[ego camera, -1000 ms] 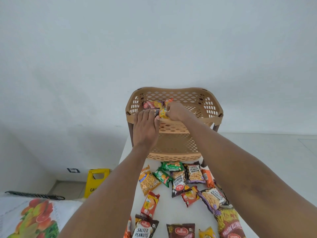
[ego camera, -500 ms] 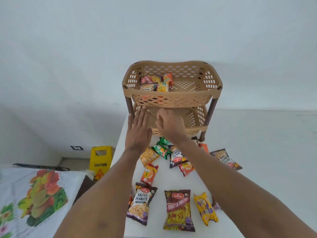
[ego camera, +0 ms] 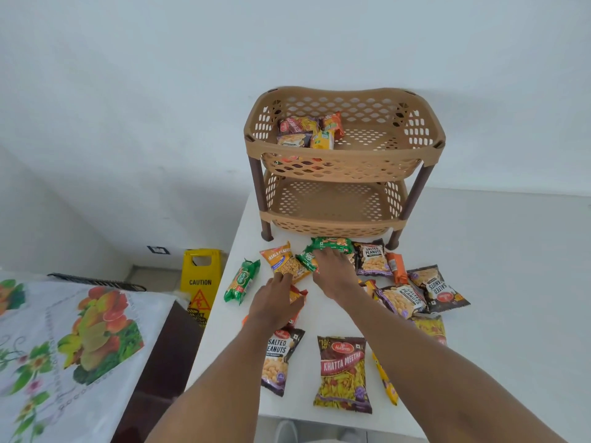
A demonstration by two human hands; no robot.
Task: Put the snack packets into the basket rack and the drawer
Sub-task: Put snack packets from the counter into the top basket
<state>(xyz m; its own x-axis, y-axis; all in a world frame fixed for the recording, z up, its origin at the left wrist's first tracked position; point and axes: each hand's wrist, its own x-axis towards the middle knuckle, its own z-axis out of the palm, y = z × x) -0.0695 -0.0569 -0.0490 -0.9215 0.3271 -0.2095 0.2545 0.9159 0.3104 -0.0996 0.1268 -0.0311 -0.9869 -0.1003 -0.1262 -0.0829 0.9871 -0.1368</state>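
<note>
In front of the basket rack (ego camera: 347, 154), my right hand (ego camera: 332, 273) rests on a green packet (ego camera: 332, 243) and my left hand (ego camera: 275, 303) covers a red packet (ego camera: 299, 294); I cannot tell either grip.

Plain white walls (ego camera: 128, 91) fill the upper half of the frame, evenly lit, with soft shadow at the left. A white table (ego camera: 495, 251) spans centre to right edge. At lower left a fruit-printed cloth (ego camera: 64, 330) covers dark wooden furniture (ego camera: 166, 362) — beyond it a yellow caution sign (ego camera: 200, 282) stands on what looks like grey floor (ego camera: 153, 278), below a small dark wall plate (ego camera: 157, 250).
</note>
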